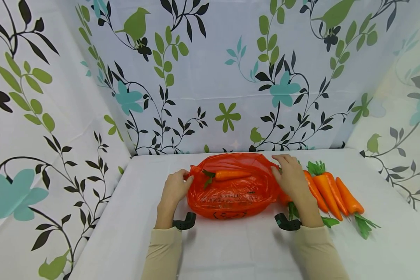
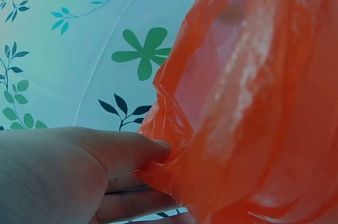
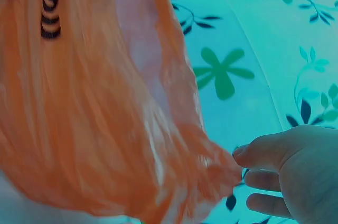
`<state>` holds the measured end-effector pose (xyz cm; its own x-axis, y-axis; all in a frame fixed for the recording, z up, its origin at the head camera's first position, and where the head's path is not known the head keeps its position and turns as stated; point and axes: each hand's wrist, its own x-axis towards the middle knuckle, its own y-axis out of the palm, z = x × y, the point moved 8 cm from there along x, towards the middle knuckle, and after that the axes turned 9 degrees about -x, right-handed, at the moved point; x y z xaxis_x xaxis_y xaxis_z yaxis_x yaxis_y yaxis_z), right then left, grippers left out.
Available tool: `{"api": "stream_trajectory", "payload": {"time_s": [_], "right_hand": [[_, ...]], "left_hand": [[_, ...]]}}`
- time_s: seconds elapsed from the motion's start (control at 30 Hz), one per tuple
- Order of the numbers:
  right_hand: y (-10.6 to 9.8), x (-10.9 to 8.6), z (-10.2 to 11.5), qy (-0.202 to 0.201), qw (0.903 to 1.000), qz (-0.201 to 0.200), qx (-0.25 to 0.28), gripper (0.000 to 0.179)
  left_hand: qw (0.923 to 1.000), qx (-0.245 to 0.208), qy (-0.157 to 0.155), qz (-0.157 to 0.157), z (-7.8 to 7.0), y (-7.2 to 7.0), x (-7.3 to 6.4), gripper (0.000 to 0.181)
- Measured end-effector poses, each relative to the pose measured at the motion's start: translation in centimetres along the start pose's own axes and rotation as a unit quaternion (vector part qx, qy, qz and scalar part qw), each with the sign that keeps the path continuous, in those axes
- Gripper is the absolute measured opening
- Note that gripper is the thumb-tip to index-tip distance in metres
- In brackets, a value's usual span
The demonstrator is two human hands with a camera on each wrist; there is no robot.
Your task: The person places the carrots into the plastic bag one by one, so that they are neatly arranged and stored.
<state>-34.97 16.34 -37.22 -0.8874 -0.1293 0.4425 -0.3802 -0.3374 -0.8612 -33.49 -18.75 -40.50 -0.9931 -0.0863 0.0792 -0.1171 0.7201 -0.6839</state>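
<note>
Left hand (image 1: 175, 187) pinching edge of red bag (image 1: 231, 200), dead ahead. Film thin, crinkly: should be light, floppy, slippery, tearable; corners look best hold. Carrot (image 1: 231, 175) lying on it, likely firm. Right hand (image 1: 294, 181) at right corner, thumb and visible fingers apart; can't tell whether I'm gripping. Rightmost, loose carrots (image 1: 328, 196).

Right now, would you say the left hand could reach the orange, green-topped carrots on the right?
Probably not: the left hand pinches the red plastic bag, which lies between it and the carrots.
</note>
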Motion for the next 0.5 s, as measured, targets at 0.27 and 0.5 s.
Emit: {"api": "stream_trajectory", "payload": {"time_s": [0.27,0.5], "right_hand": [[0.1,-0.3,-2.7,0.051,0.9979,0.030,0.026,0.045],[-0.5,-0.6,-4.6,0.078,0.9959,0.032,0.032,0.045]], "left_hand": [[1.0000,0.001,0.000,0.000,0.0,0.0,0.0,0.034],[1.0000,0.001,0.001,-0.001,0.0,0.0,0.0,0.035]]}}
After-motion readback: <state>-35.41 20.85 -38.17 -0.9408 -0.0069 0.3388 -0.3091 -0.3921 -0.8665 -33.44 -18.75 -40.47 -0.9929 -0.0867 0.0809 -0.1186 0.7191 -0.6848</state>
